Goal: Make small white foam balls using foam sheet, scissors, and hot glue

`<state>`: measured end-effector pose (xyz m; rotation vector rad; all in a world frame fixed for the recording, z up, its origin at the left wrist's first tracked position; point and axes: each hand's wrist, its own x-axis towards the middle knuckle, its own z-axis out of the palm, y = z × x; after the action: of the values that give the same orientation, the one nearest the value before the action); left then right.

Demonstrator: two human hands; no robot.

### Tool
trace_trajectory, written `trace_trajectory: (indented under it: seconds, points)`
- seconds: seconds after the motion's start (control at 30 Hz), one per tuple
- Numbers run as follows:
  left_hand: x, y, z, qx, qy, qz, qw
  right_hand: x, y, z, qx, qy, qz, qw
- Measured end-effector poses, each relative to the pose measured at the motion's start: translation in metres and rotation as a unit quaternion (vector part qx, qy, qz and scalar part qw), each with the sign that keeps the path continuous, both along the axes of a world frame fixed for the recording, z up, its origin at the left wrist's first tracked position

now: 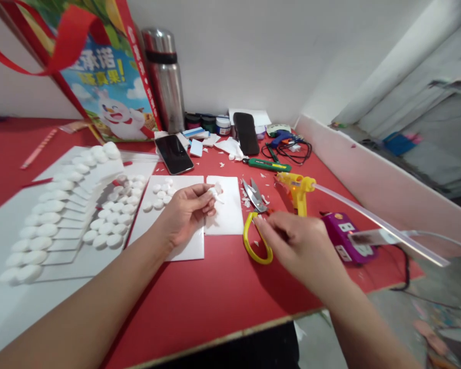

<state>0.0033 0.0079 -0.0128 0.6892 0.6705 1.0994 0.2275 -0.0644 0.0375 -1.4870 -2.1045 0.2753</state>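
My left hand [190,207] is closed in a pinch on a small white piece [215,194], held above a small white sheet [228,218]. What the piece is made of cannot be told. My right hand [301,243] has its fingers curled at the handles of yellow-handled scissors [258,259]. The metal blades point away from me, parted, low over the red table; part of the handle is hidden by that hand. White discs [162,195] lie in a group on a larger white board [184,246] left of my left hand.
Rows of white discs [49,218] stand on a stepped white structure at left. A yellow glue gun [297,187] with a long glue stick and a purple box [343,236] lie at right. Behind are phones [174,155], a green cutter [269,164], a steel flask [167,82] and a bag [115,102].
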Motion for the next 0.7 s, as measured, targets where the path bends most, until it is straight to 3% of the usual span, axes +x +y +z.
trace_trajectory:
  seconds: [0.1,0.2,0.3,0.4,0.5,0.6,0.7]
  points:
    - [0.0,0.0,0.002,0.008,-0.005,-0.01,1.0,0.026,-0.035,-0.026,0.018,0.016,-0.122,0.992]
    - [0.001,-0.001,0.002,0.014,-0.008,-0.011,1.0,0.056,-0.04,-0.041,0.09,0.024,-0.227,0.97]
    - [0.004,-0.003,0.001,0.013,-0.005,-0.007,1.0,0.074,-0.013,-0.039,0.091,-0.007,-0.244,0.965]
    - [0.006,-0.004,0.001,0.018,0.0,-0.002,1.0,0.074,0.028,-0.033,-0.015,-0.009,-0.24,0.971]
    - [0.006,-0.005,-0.001,0.02,0.023,0.005,1.0,0.068,0.058,-0.031,-0.095,-0.067,-0.261,0.958]
    - [0.005,-0.005,-0.003,0.015,0.054,-0.005,0.998,0.065,0.065,-0.031,-0.106,-0.042,-0.293,0.949]
    - [0.003,-0.004,0.0,0.029,0.074,-0.01,0.997,0.064,0.048,-0.024,-0.068,0.066,-0.312,0.945]
